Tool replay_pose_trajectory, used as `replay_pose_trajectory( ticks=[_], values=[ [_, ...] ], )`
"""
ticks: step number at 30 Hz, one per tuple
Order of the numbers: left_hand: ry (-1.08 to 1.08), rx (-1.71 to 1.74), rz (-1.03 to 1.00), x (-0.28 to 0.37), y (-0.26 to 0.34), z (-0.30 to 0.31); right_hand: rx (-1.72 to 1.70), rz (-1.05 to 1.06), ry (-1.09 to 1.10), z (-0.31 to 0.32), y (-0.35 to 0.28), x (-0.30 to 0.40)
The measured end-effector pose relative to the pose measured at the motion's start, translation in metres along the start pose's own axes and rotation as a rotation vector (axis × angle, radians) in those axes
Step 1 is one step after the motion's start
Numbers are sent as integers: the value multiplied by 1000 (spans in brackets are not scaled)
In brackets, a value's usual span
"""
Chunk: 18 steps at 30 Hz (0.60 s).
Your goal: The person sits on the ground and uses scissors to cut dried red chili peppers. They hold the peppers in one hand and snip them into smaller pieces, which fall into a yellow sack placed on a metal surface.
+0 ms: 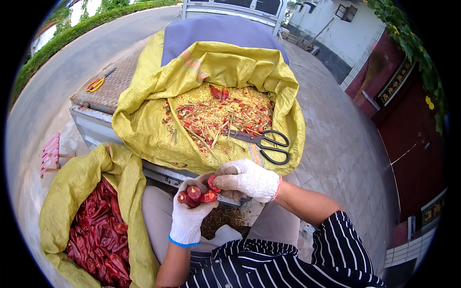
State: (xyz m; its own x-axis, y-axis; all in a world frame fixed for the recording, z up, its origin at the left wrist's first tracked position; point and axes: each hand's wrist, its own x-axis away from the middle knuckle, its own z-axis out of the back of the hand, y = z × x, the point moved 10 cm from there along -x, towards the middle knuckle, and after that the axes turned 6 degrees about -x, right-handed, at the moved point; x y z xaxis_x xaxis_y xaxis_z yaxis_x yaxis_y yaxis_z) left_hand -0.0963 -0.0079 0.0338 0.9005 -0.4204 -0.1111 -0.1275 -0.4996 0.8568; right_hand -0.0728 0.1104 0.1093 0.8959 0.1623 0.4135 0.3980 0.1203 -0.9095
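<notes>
Several dried red chilli peppers (194,193) without stalks, their cut ends up, are gripped in my left hand (191,216), which wears a white knitted glove with a blue cuff. My right hand (242,179), in a similar glove with a pink cuff, pinches one more red pepper (214,183) beside them. Black-handled scissors (257,139) lie on the open yellow woven sack (151,136) just beyond my hands. Seeds, stalk bits and red pepper scraps (223,111) fill its hollow. At the lower left, whole dried red chillies (99,234) fill another yellow sack (54,219).
Orange-handled pliers or snips (96,84) lie on the rusty truck bed (119,68). The metal bed edge (93,124) runs under the sack, close to my knees. A small stool with pink webbing (50,153) stands at the left, on the ground.
</notes>
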Motion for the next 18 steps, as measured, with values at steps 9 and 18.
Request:
replay_pose_trajectory(
  ticks=[9,18],
  values=[
    [21,235,172,0,-29,-7,564,329,169,21,-31,23],
    [-84,427,198,0,-34,-15,1420,167,575,151,-23,23]
  ],
)
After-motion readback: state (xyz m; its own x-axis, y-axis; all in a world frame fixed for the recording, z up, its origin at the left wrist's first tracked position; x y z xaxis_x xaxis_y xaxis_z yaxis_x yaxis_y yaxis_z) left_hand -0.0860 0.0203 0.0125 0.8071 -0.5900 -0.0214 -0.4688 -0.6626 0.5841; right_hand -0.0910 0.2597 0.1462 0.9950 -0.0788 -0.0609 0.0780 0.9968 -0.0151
